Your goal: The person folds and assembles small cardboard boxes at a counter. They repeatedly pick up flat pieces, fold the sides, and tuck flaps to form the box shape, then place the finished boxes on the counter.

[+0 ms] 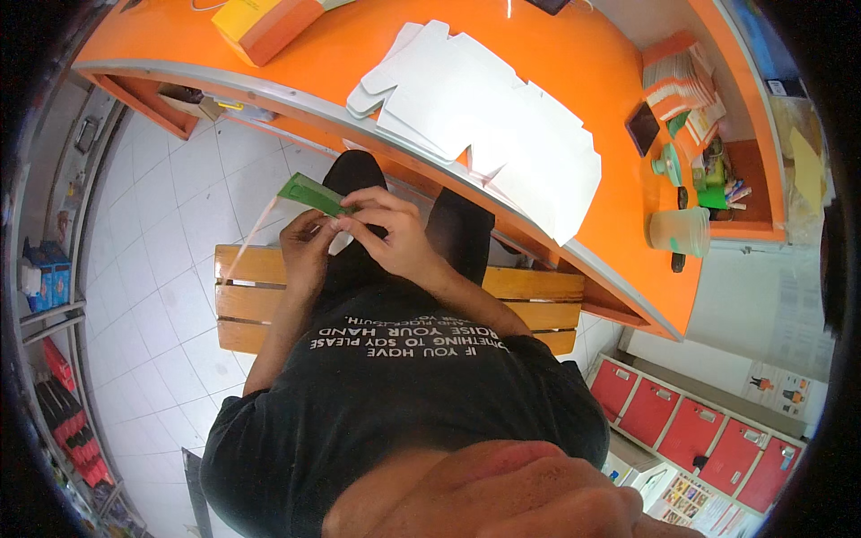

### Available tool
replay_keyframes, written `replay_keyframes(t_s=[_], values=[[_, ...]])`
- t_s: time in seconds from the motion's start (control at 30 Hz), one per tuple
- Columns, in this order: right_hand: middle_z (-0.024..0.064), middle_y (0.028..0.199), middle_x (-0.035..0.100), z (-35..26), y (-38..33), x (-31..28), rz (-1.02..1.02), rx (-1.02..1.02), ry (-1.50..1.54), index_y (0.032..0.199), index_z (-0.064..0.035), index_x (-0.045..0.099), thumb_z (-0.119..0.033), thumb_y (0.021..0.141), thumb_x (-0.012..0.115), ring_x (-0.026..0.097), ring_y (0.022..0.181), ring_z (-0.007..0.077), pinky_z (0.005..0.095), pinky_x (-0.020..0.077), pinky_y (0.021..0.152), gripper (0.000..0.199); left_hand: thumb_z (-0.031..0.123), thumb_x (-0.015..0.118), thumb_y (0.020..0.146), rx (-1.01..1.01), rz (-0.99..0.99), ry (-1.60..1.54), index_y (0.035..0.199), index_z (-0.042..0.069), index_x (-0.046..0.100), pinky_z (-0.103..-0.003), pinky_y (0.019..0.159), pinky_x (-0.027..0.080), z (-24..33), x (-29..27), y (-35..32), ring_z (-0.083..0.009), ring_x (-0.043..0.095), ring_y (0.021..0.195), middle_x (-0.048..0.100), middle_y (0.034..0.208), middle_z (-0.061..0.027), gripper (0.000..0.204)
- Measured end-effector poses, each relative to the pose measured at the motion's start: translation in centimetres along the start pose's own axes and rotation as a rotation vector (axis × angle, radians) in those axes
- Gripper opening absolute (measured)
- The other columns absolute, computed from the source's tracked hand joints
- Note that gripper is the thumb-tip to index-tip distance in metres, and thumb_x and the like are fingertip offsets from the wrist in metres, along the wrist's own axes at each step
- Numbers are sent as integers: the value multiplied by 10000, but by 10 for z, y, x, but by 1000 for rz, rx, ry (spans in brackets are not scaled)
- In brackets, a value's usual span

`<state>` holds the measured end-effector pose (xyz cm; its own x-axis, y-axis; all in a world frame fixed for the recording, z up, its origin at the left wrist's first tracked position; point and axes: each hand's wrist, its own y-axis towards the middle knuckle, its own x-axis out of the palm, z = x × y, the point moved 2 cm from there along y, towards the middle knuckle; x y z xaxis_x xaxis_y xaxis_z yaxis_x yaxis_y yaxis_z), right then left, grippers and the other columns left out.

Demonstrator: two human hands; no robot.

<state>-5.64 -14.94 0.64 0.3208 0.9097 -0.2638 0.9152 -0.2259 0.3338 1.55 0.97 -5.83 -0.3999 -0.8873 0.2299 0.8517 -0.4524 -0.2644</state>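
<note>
Flat, oblong green piece, thin & slightly glossy (pixel 309 192), was at both hands' fingertips, its free end sticking out beyond the L hand (pixel 307 244), over the gap b/w knee & floor. L thumb & finger were pinching its near end; R hand (pixel 395 233) was pinching the same end from the other side, fingers bent, tips nearly meeting the L ones. A narrow, pale, see-through strip (pixel 253 235) trailed from the far end, down past the L hand's outer side.

Risks, my guess: w/ only the near end gripped, a slack pinch could've let the green piece tip & drop to the white tiled floor (pixel 179 269) left of the L hand. The loose strip could've snagged on the slatted wooden bench (pixel 251 300) under the L forearm, or curled back on the fingers. A careless R elbow or a rise from the seat could've knocked the stack of white die-cut card sheets (pixel 489 121), beyond the R hand, b/c its near edge overhung the orange desk (pixel 359 40).

Hard to see: the gripped end, mostly behind fingers; a small white bit (pixel 341 242) b/w the hands, kind unclear; strip's lower tip, too faint; R palm, turned away.
</note>
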Motion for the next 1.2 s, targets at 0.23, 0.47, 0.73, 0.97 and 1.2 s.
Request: replay_keyframes(t_s=[0.23, 0.47, 0.73, 0.97, 1.2], values=[[111, 1130, 673, 4, 2, -2, 41, -180, -144, 928, -3, 756, -55, 836, 778, 661, 1127, 306, 370, 544, 940, 108, 91, 650, 977, 8, -106, -362, 1262, -62, 608, -301, 901, 544, 15, 19, -6, -163, 666, 1035, 688, 1176, -126, 326], [95, 1160, 661, -16, 3, 7, -92, -389, -383, 1057, -39, 719, -73, 789, 800, 581, 1249, 346, 406, 529, 983, 282, 132, 632, 985, -21, -71, -497, 1178, -22, 638, -351, 943, 537, 13, -5, 2, -188, 680, 1037, 698, 1132, -103, 247], [140, 1089, 716, 12, 1, -13, 115, -197, -317, 1088, -15, 687, 39, 774, 735, 708, 1004, 321, 432, 551, 930, 322, 205, 602, 1004, -124, -6, -922, 1295, 4, 551, -363, 1011, 520, 42, -13, -2, -219, 659, 1122, 666, 1208, -122, 358], [140, 1113, 728, -11, 1, -2, 59, -411, -146, 994, 9, 732, 18, 785, 776, 691, 1113, 311, 405, 544, 960, 213, 157, 521, 1032, 93, -35, -433, 1469, 79, 354, -393, 958, 556, 31, 7, -18, -227, 561, 1241, 506, 1373, -121, 474], [147, 1112, 696, -21, 0, -3, -91, -231, 126, 996, 24, 716, 17, 850, 740, 668, 1150, 292, 379, 534, 945, 148, -44, 703, 888, 581, 223, 129, 1123, -29, 655, -288, 798, 558, 46, -2, -22, -185, 695, 902, 713, 994, -90, 240]])
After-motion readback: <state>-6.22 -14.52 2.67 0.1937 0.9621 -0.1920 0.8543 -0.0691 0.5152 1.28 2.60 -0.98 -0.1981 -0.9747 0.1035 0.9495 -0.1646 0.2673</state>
